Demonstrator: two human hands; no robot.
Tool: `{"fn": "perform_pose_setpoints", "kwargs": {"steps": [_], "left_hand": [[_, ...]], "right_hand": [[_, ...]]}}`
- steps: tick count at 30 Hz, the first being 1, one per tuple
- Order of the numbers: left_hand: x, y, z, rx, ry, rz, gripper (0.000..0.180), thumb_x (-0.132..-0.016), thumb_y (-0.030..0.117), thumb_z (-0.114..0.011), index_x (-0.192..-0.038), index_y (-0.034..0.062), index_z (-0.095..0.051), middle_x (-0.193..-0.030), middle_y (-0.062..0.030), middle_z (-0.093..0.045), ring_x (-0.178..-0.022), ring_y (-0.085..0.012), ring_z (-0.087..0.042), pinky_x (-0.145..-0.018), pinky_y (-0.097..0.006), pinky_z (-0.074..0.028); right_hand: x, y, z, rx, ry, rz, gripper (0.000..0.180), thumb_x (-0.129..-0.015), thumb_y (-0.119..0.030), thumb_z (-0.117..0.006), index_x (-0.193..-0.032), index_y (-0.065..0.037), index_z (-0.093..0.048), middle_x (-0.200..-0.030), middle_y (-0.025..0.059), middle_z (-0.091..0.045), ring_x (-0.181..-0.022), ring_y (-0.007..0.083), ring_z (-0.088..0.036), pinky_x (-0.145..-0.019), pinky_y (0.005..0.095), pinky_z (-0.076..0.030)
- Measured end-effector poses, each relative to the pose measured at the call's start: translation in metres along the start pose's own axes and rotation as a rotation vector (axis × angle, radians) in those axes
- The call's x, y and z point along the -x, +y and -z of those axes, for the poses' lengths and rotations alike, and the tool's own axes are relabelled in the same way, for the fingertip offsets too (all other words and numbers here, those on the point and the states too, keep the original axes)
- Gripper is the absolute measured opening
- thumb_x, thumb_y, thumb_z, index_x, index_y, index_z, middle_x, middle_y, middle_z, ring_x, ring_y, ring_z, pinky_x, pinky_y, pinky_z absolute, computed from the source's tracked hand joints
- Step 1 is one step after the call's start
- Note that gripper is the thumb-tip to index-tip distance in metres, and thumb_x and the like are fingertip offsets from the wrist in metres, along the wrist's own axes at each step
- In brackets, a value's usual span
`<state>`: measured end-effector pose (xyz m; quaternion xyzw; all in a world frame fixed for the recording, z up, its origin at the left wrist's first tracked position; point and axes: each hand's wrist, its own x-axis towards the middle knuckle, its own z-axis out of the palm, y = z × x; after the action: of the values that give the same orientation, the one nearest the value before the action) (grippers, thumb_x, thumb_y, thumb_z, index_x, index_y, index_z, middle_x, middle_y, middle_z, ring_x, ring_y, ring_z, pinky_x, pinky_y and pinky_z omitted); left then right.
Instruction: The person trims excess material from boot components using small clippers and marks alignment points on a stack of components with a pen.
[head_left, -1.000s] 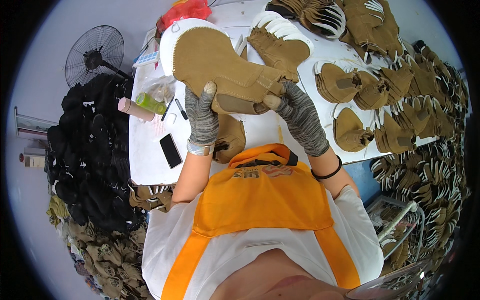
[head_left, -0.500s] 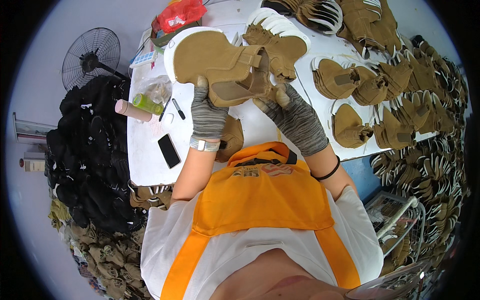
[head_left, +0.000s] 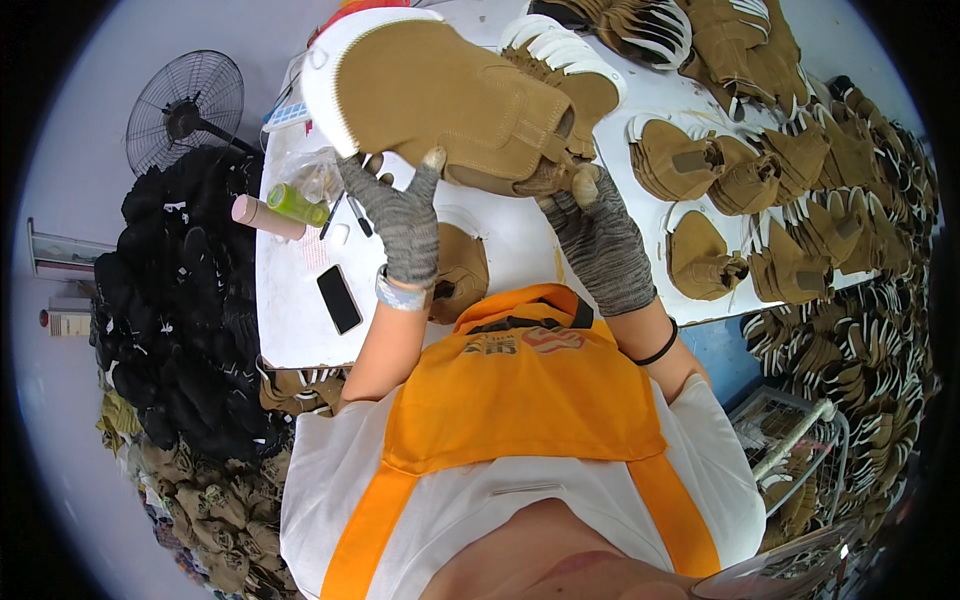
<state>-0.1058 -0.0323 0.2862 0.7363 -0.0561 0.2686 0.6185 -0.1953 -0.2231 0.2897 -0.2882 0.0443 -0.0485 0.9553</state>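
A brown boot upper (head_left: 430, 95) with a white edging is held up over the table, its broad white-edged end to the left. My left hand (head_left: 400, 220), in a grey fingerless glove, grips its lower edge, the thumb in front and the fingers partly hidden behind. The narrow right end is pinched by my right hand (head_left: 600, 240), gloved the same way. Behind the held piece lies a stack of similar uppers (head_left: 590, 80), partly covered by it. Another brown upper (head_left: 460, 265) rests on the table between my forearms.
On the white table (head_left: 295, 345) lie a phone (head_left: 338, 299), a pink bottle (head_left: 267, 217), a green bottle (head_left: 297, 205) and pens (head_left: 359, 216). Several stacks of uppers (head_left: 705, 250) cover the right side. A fan (head_left: 184, 118) and a black pile (head_left: 180, 300) stand left.
The boot upper has been turned and raised, so its smooth outer face shows and the opening seen before is hidden. My left hand has shifted slightly left, with its fingers more spread.
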Motion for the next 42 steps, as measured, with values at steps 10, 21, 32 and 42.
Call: {"fn": "perform_pose_setpoints", "kwargs": {"steps": [10,21,32,42], "left_hand": [[0.010,0.046,-0.011,-0.149,-0.418,-0.304,0.042,-0.067,0.030,-0.083,-0.090,0.0033,-0.061,-0.085,-0.0101,-0.057,-0.081,-0.0271,-0.055,-0.073,-0.038,-0.045],[0.011,0.029,-0.017,0.044,-0.439,-0.055,0.027,-0.085,0.027,-0.068,-0.093,0.0011,-0.064,-0.086,-0.0124,-0.061,-0.080,-0.0252,-0.060,-0.072,-0.034,-0.049],[0.000,0.022,-0.009,0.933,-0.475,0.472,0.040,-0.097,0.024,-0.050,-0.125,-0.0038,-0.051,-0.122,-0.0145,-0.058,-0.114,-0.0230,-0.056,-0.102,-0.038,-0.042],[0.005,0.034,-0.014,0.891,-0.295,0.356,0.031,-0.099,0.025,-0.047,-0.116,0.0016,-0.058,-0.112,-0.0091,-0.061,-0.104,-0.0178,-0.058,-0.092,-0.033,-0.046]], "right_hand": [[0.006,0.011,0.003,0.085,-0.031,0.029,0.019,-0.090,-0.016,-0.064,-0.100,-0.004,-0.055,-0.107,0.0062,-0.059,-0.105,0.0151,-0.057,-0.097,0.0277,-0.048],[0.021,0.013,0.001,0.129,-0.054,-0.040,0.014,-0.093,-0.008,-0.058,-0.107,-0.003,-0.056,-0.120,0.0067,-0.057,-0.103,0.0122,-0.055,-0.095,0.0260,-0.046],[0.019,0.006,-0.001,0.182,-0.100,-0.019,0.018,-0.092,-0.014,-0.061,-0.105,-0.003,-0.057,-0.114,0.0059,-0.058,-0.104,0.0133,-0.056,-0.096,0.0261,-0.046],[0.019,0.008,0.001,0.384,-0.149,-0.022,0.022,-0.089,-0.013,-0.065,-0.108,-0.004,-0.060,-0.116,0.0025,-0.058,-0.107,0.0104,-0.052,-0.096,0.0254,-0.041]]}}
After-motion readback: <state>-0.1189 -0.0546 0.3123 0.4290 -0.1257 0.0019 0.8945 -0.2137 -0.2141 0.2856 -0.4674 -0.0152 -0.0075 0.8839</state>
